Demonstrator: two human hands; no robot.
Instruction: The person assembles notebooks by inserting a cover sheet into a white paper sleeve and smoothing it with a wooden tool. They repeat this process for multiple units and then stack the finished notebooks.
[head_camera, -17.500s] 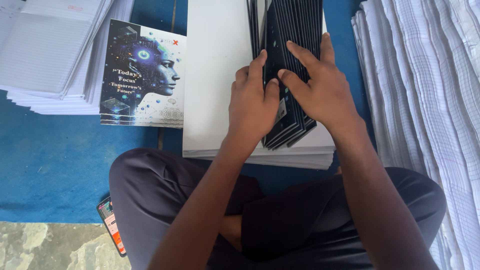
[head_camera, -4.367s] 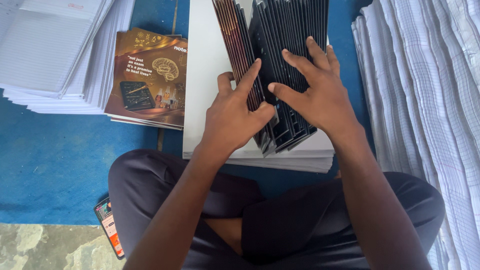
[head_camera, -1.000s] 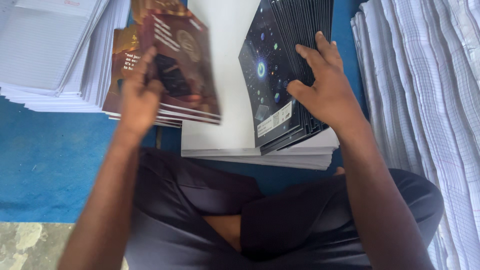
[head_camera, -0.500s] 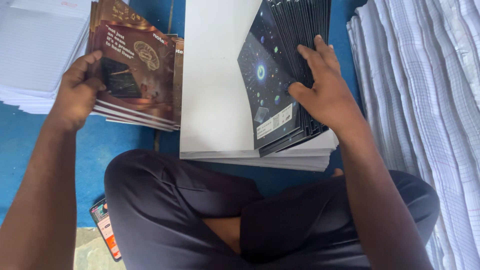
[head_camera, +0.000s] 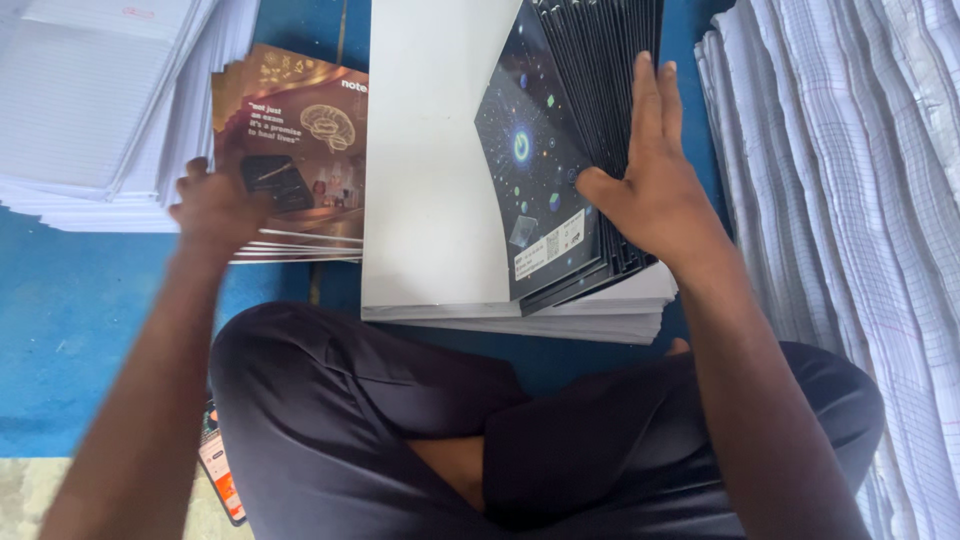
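Note:
I sit cross-legged with a stack of white sheets (head_camera: 430, 150) in front of me. Leaning on it is a fanned stack of dark covers (head_camera: 540, 190) printed with a starry design. My right hand (head_camera: 650, 195) lies flat against this fan, thumb on the front cover, holding it up. To the left lies a pile of brown covers (head_camera: 305, 150) with a brain picture. My left hand (head_camera: 213, 208) grips the lower left corner of the top brown cover, which rests on that pile.
Piles of ruled white paper stand at the far left (head_camera: 95, 90) and along the right side (head_camera: 850, 200). A blue mat (head_camera: 80, 330) covers the floor. A phone (head_camera: 220, 470) lies beside my left knee.
My left hand has carried the brown cover leftwards and lowered it onto the brown pile. My right hand has stayed on the dark covers, fingers now straighter.

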